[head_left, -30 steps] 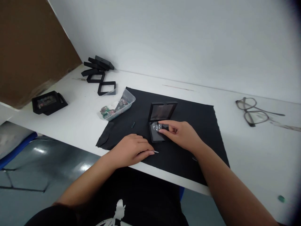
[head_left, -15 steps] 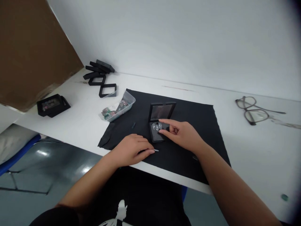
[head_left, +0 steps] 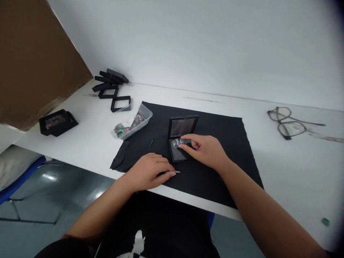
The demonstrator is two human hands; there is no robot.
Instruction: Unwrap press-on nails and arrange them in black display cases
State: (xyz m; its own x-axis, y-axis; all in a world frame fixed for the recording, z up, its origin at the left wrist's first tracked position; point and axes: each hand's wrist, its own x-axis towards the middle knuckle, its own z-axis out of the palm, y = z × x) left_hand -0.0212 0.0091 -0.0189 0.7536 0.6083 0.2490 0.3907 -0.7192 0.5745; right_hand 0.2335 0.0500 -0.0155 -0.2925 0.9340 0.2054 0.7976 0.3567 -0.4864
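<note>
A small black hinged case (head_left: 177, 154) lies on the black cloth (head_left: 223, 132) with its lid (head_left: 183, 127) raised. Several clear, shiny oval pieces (head_left: 176, 143) sit in its base. Over the case, my right hand (head_left: 206, 148) has thumb and index finger apart, the fingertips touching or close to the oval pieces. My left hand (head_left: 153, 171) rests at the cloth's near edge, pinching a thin, light-coloured stick (head_left: 177, 172) between thumb and fingers. Its kind is too small to make out.
A clear plastic tub (head_left: 134, 127) of small wrapped pieces stands at the cloth's left edge. Black frames (head_left: 120, 103) are piled behind it. Another black case (head_left: 57, 122) lies far left. Eyeglasses (head_left: 291, 129) lie on the right. A small dark piece (head_left: 151, 143) is on the cloth.
My right thumb has moved slightly left over the oval pieces. The left hand keeps its pinch in place. The whole view has shifted a little.
</note>
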